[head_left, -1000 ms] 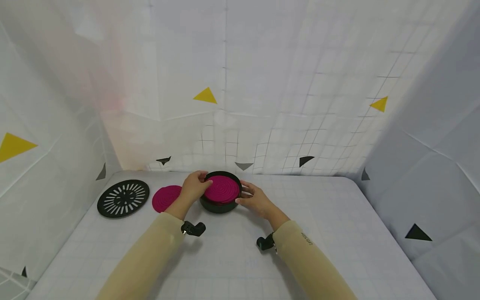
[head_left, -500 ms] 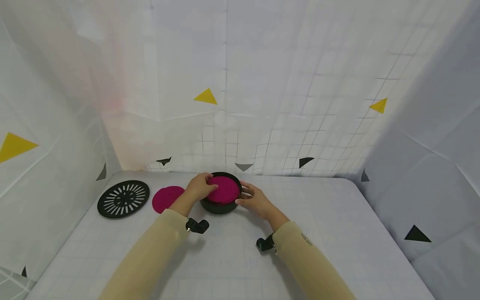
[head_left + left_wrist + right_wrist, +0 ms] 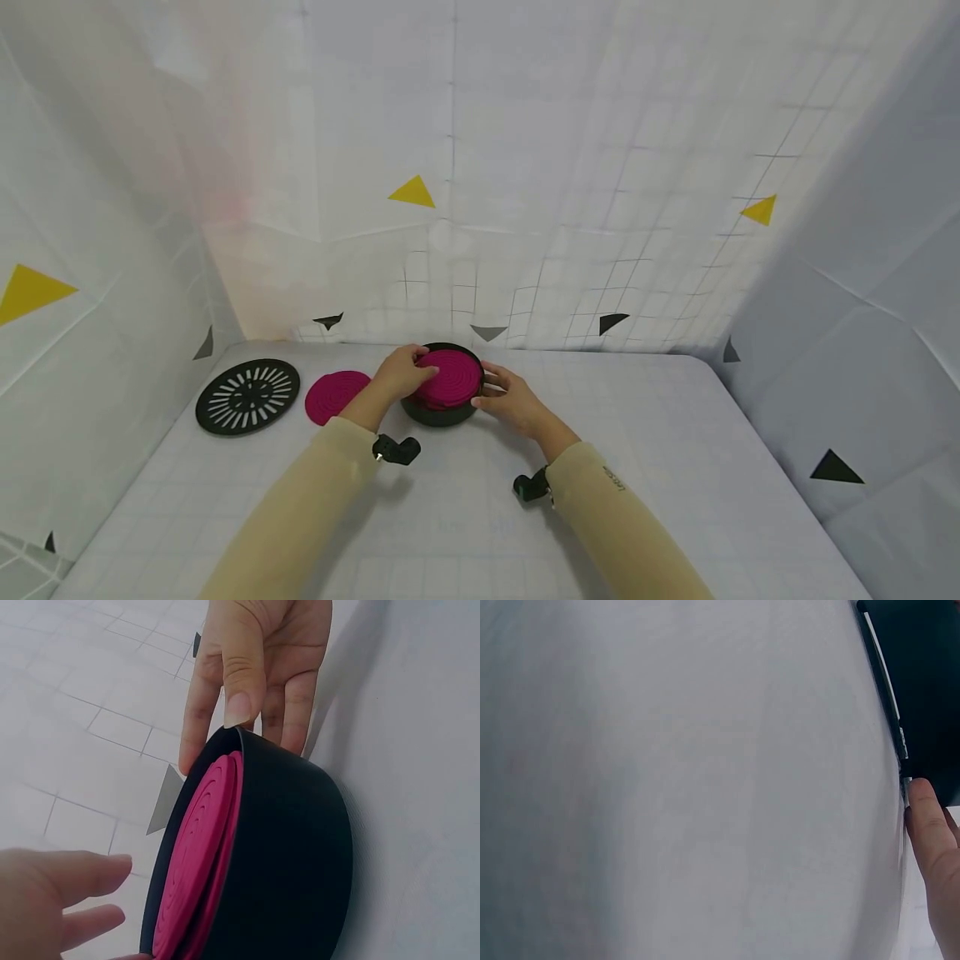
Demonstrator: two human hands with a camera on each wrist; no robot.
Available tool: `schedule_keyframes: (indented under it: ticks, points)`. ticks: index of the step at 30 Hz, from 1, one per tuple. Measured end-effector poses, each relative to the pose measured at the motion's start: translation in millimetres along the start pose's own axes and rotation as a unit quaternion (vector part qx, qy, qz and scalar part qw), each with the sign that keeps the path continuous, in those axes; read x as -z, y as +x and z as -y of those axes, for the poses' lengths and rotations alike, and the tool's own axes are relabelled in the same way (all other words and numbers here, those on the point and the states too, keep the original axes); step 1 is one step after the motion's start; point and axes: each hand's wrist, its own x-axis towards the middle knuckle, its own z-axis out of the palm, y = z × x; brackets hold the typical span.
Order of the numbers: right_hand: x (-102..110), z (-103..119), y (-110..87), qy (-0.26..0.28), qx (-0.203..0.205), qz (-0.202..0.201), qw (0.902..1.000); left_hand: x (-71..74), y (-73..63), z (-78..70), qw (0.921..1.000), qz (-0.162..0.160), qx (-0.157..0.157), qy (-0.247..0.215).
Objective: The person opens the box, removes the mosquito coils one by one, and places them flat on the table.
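Note:
A round black coaster holder (image 3: 438, 415) stands near the back of the table with magenta ringed coasters (image 3: 453, 377) in it. The left wrist view shows the top coaster (image 3: 196, 847) tilted over another one. My left hand (image 3: 397, 372) reaches over the holder's left side, its fingertips overlapping the top coaster in the head view. Seen from the left wrist, that hand's fingers (image 3: 94, 874) are fairly straight and spread by the rim. My right hand (image 3: 513, 402) steadies the holder's right side, thumb at the rim and fingers around the wall.
Left of the holder lies another magenta coaster (image 3: 330, 396), partly behind my left forearm. A black slotted disc (image 3: 247, 397) lies farther left. The white table (image 3: 660, 467) meets white sheet walls at the back and sides.
My left hand has shifted a little to the right over the holder. The top coaster now sits slightly more tilted, showing the one under it at the lower left. My right hand has stayed put.

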Motion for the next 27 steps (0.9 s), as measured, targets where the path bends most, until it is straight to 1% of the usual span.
schedule_keyframes:
  ticks: [4, 8, 15, 19, 27]
  points:
    - [0.0, 0.0, 0.4, 0.0, -0.001, 0.003, 1.0, -3.3, 3.7, 1.6, 1.0, 0.006, 0.003, 0.006]
    - [-0.2, 0.9, -0.4, 0.004, -0.002, 0.011, 0.9999, -3.5, 3.2, 2.3, 1.0, -0.001, 0.003, -0.002]
    - [-0.7, 4.3, -3.2, 0.009, -0.011, 0.009, 0.9999, -2.4, 0.4, 2.1, 0.9987, -0.021, 0.003, -0.045]
    - [-0.4, 3.9, -3.3, 0.01, -0.009, 0.012, 0.9998, -4.4, 1.4, 3.3, 0.9975, -0.037, 0.002, -0.059]
    - [-1.0, 3.9, -3.2, 0.012, -0.006, 0.012, 0.9998, -5.2, 1.8, 3.2, 0.9922, -0.065, 0.001, -0.107]
